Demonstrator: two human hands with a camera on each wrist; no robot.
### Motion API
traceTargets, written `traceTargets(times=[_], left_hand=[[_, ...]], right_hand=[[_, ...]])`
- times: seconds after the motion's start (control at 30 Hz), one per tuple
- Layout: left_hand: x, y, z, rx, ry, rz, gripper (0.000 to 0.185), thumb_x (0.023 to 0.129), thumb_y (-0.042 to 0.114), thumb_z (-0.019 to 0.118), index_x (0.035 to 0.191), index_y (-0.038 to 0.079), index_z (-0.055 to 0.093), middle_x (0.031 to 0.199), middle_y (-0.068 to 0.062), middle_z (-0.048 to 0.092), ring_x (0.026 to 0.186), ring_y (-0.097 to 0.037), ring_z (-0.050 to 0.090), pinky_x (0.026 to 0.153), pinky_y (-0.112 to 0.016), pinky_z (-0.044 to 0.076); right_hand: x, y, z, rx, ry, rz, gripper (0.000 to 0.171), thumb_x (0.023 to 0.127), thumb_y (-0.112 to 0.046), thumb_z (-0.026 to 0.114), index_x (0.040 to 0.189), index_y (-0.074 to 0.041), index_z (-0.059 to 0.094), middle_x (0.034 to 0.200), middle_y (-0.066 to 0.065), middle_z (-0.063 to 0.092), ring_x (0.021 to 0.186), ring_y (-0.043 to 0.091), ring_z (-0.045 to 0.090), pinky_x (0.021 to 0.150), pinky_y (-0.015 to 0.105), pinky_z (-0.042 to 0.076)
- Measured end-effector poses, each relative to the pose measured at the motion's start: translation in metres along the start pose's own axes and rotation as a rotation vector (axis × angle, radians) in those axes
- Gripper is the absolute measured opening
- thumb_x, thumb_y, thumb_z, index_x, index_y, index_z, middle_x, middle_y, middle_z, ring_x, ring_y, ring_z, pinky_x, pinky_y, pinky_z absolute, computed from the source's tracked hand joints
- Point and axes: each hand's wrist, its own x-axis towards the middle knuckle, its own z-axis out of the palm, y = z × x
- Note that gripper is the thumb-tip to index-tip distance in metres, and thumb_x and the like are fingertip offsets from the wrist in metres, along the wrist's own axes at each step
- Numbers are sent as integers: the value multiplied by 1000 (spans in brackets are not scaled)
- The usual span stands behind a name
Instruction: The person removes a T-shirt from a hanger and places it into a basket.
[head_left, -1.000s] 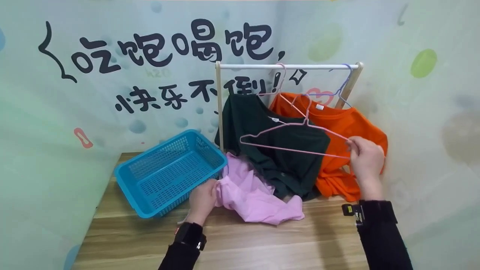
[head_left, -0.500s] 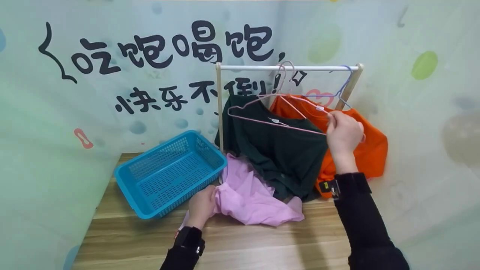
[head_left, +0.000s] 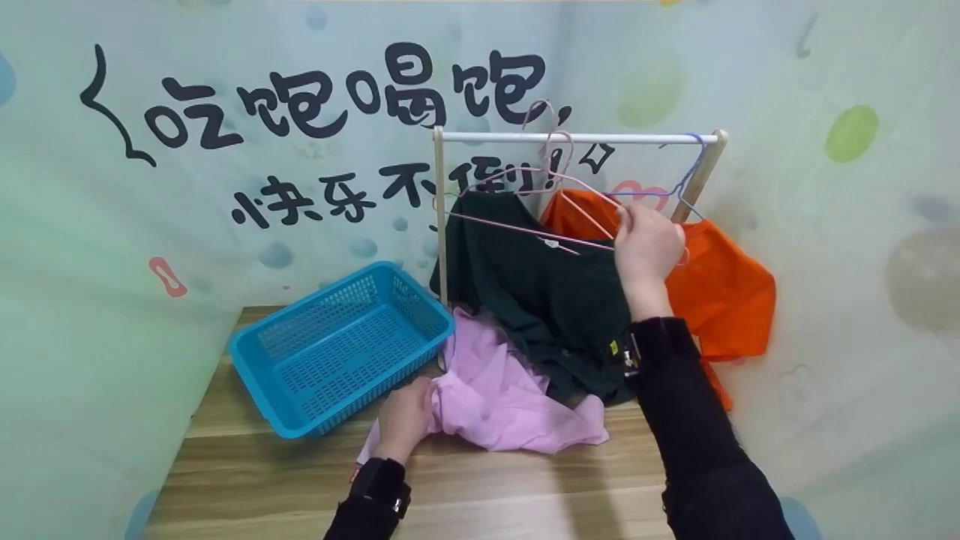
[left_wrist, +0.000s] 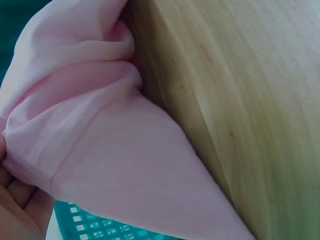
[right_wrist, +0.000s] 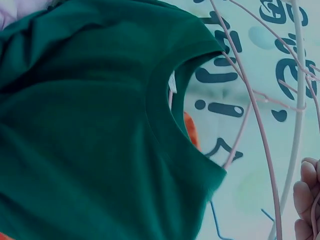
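Observation:
In the head view my left hand (head_left: 405, 417) pinches a bunched pink garment (head_left: 502, 412) that lies on the table. The left wrist view shows a fold of this garment (left_wrist: 120, 150) at my fingertips. My right hand (head_left: 649, 251) grips one end of a bare pink wire hanger (head_left: 525, 230). Its hook stands at about the height of the rack's white rail (head_left: 630, 138). Behind it hang a dark green shirt (head_left: 517, 277), on another pink hanger, and an orange shirt (head_left: 731, 292) on a blue hanger (head_left: 681, 184). My right hand and sleeve cover part of the orange shirt.
A blue perforated basket (head_left: 341, 429) stands left of the rack, beside the pink garment. The rack's wooden left post (head_left: 440, 225) rises close to the basket's corner. Printed curtains enclose the wooden table (head_left: 480, 495) at the back and sides.
My right hand has carried the bare pink hanger up and to the left, from in front of the green shirt to the rail. The left hand stays on the pink garment, almost unmoved.

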Motion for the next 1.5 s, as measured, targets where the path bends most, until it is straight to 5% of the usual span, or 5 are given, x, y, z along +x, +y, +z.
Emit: traceTargets(times=[0.37,0.63,0.83,1.2,1.5], left_hand=[[-1,10,17,33,-14,6,16,99,19,59,85,12,60,75,-14,68,69,-39,67,58,-50,50],[4,18,33,-5,-74,60,21,100,17,59,117,7,64,101,-19,71,91,-39,68,80,-51,53],[0,18,52,37,-243,76,64,95,40,63,146,6,46,149,-23,42,135,-47,37,109,-63,27],[-6,13,75,118,-467,65,109,75,65,74,158,16,24,163,-15,18,148,-41,11,113,-66,12],[-7,13,82,170,-468,89,114,65,62,83,156,18,31,141,-13,50,130,-39,40,105,-63,29]], right_hand=[[-11,-4,26,28,-72,-64,27,101,-27,59,107,-3,71,86,13,68,81,33,62,82,44,45],[-28,13,34,76,-121,-221,27,101,-28,59,115,-6,66,94,14,70,78,33,60,81,45,47],[-47,31,44,206,-116,-340,49,99,-27,63,141,-7,49,125,14,65,108,33,61,102,50,42],[-97,59,67,255,28,-561,73,89,-29,67,153,-12,36,161,13,25,147,29,24,115,57,19],[-128,78,82,197,7,-592,79,86,-42,66,153,-14,36,159,19,27,148,32,20,112,65,19]])
